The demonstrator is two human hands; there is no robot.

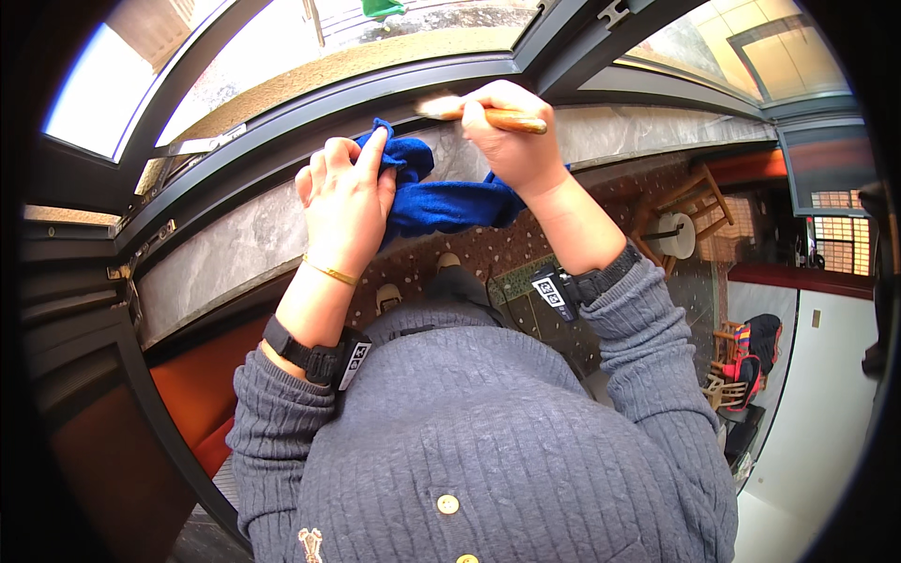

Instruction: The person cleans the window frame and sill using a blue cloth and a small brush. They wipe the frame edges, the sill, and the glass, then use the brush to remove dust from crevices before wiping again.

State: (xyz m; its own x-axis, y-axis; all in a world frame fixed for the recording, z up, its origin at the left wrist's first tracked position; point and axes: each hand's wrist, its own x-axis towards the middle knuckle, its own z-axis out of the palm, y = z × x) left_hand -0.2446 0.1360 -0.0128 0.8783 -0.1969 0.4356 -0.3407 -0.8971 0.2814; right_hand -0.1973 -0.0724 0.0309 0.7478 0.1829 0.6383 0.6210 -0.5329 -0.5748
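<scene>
My right hand (515, 137) grips the wooden handle of a brush (517, 121), whose pale, blurred bristles point left along the inner edge of the dark metal window frame (338, 105). Under my left hand (348, 197) is a bunched part of a blue cloth (450, 205), held between thumb and fingers near the frame. The rest of the cloth stretches right across the grey marble windowsill (239, 229) and passes behind my right wrist.
An open window sash with a metal stay arm (193, 146) stands at the left. Beyond the sill on the right are a wooden chair (693, 204) and a white bucket (674, 236). Farther off, clothes (757, 352) hang over another chair.
</scene>
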